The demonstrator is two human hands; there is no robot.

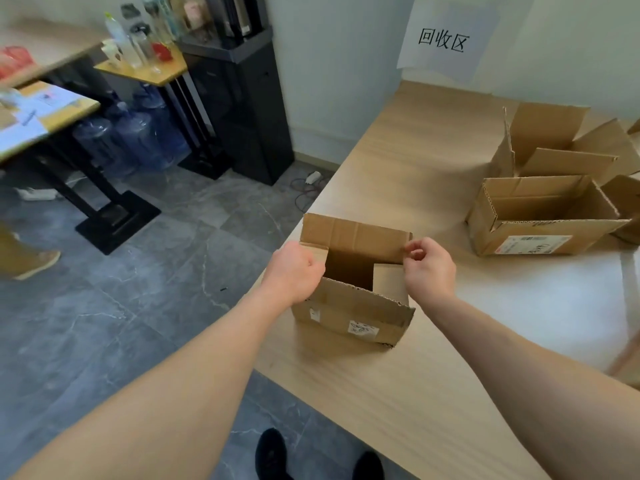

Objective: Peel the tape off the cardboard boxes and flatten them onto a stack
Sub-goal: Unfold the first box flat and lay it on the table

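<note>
A small open cardboard box [353, 313] stands upright near the left edge of the wooden table [398, 393], with small white labels on its near side. Its far flap stands up and a short flap folds inward on the right. My left hand [294, 271] grips the box's left flap with curled fingers. At the far flap's right corner, my right hand [429, 266] pinches the cardboard edge. No tape is plainly visible on this box.
Two more open cardboard boxes sit at the right: one [540, 220] with a shipping label, another [554, 147] behind it. A paper sign [443, 39] hangs on the wall. Water jugs [135, 140], desks and a black cabinet [242, 98] stand across the tiled floor at left.
</note>
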